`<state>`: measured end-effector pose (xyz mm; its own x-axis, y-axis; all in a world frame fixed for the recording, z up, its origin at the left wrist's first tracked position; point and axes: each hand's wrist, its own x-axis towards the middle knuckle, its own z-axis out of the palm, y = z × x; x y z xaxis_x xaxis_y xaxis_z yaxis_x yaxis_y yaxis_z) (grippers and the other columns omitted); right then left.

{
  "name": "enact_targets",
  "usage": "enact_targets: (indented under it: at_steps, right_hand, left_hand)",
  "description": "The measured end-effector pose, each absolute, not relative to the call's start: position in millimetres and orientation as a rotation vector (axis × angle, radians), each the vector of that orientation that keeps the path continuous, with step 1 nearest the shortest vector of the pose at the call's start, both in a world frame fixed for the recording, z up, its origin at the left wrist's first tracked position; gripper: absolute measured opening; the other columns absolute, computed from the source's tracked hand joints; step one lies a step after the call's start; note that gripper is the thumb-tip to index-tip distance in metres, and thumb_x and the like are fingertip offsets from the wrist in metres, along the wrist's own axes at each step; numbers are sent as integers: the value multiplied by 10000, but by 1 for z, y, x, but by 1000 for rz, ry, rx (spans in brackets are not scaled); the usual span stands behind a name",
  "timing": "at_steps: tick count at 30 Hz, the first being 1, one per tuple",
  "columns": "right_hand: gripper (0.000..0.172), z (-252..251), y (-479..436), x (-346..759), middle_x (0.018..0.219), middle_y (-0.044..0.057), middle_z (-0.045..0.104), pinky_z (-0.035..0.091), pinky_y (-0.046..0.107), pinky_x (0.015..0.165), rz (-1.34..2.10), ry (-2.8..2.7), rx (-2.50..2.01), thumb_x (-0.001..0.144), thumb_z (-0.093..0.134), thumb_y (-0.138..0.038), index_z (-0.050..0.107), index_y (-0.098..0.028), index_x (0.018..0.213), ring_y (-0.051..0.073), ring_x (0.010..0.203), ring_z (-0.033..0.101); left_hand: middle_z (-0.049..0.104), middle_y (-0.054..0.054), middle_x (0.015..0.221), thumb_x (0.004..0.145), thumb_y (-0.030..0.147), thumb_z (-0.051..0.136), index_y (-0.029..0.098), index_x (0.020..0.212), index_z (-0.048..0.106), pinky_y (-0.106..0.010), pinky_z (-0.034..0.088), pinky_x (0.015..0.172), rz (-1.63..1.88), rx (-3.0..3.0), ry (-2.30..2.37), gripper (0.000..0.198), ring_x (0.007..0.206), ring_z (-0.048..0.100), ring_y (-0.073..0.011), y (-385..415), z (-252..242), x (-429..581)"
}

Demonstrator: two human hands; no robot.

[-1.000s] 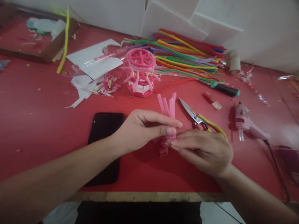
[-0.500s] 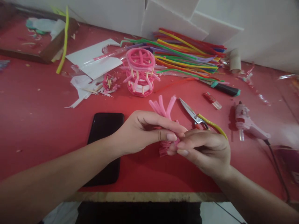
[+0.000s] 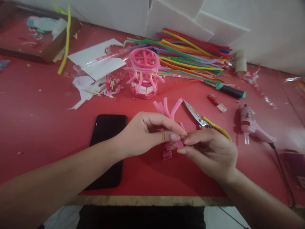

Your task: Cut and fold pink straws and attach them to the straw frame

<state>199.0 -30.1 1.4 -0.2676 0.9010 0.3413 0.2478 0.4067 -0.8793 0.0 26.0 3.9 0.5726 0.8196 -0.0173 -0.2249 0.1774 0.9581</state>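
A short pink pipe cleaner piece is between my two hands, over the red table. The thumb and index finger of my left hand pinch it from the left. From the right, my right hand closes thumb and fingers around its other side; the fingertips partly hide it. Below lies a stack of short pink pipe cleaner pieces, partly covered by my hands. Longer pink pipe cleaners fan out just beyond my left hand. Scissors lie beyond my right hand, with a yellow pipe cleaner over the handles.
Further back stands a pink lantern-like frame with wooden sticks. Behind it are many-coloured pipe cleaners. A black phone lies under my left forearm. A pink glue gun, cutter knife and red-and-clear lighter lie right.
My right fingers have opened slightly and shifted, so more of the pink piece shows between my hands. My left hand stays nearly in place. The view has shifted very slightly.
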Motion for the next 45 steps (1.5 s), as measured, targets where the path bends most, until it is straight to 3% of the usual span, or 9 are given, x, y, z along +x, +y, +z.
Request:
enact_targets:
  at_steps: [5, 15, 26, 29, 33, 38, 41, 45]
  right_hand:
    - [218, -2, -31, 199, 806, -28, 713, 612, 188, 633, 796, -1724, -1105, 774, 808, -169, 660, -242, 916, 108, 683, 717]
    - [234, -1, -26, 201, 778, -41, 737, 559, 205, 616, 616, -1866, -1136, 741, 846, -277, 661, -248, 882, 104, 650, 699]
    - [206, 1, -27, 199, 732, -39, 735, 558, 228, 562, 721, -1830, -1119, 739, 843, -277, 679, -251, 861, 126, 597, 687]
    - [209, 1, -25, 203, 777, -26, 742, 570, 258, 600, 735, -1832, -1139, 745, 839, -281, 684, -264, 884, 143, 643, 695]
    - [347, 4, -14, 219, 898, 19, 746, 579, 351, 720, 737, -1920, -1097, 729, 833, -426, 678, -283, 1004, 203, 782, 704]
    - [37, 7, 2, 232, 835, 35, 693, 486, 379, 757, 264, -2117, -1380, 884, 682, -288, 687, -256, 865, 207, 785, 622]
    - [130, 0, 5, 233, 895, 69, 649, 443, 437, 829, 169, -2237, -1551, 899, 639, -338, 685, -231, 840, 251, 884, 585]
    - [160, -10, 2, 228, 938, 80, 627, 396, 453, 777, 144, -2296, -1760, 858, 676, -384, 681, -227, 826, 293, 931, 524]
  left_hand:
    - [777, 8, 736, 770, 49, 747, 200, 800, 797, -142, 587, 643, 819, 1185, 657, 162, 654, 713, -88, 27, 4, -1]
    - [778, 12, 708, 773, 72, 753, 203, 810, 796, -168, 605, 646, 749, 1155, 627, 144, 628, 720, -100, 27, 1, 0]
    - [779, -11, 703, 749, 55, 755, 177, 791, 792, -210, 621, 624, 729, 1174, 637, 135, 606, 725, -131, 25, 5, -2]
    - [784, -15, 723, 760, 75, 755, 185, 798, 789, -214, 623, 634, 747, 1180, 649, 121, 632, 735, -139, 25, 6, -1]
    - [796, -30, 782, 771, 136, 770, 186, 848, 790, -231, 627, 670, 805, 1194, 741, 93, 689, 750, -156, 26, 4, 1]
    - [804, -49, 888, 784, 244, 786, 192, 925, 792, -250, 625, 749, 880, 1313, 876, 151, 798, 761, -179, 26, -3, 1]
    - [803, -41, 897, 811, 240, 760, 195, 942, 788, -244, 622, 770, 863, 1368, 907, 141, 808, 760, -171, 23, -5, 0]
    - [800, -31, 948, 845, 211, 719, 196, 1004, 770, -221, 610, 797, 843, 1423, 909, 167, 840, 756, -152, 19, -5, 1]
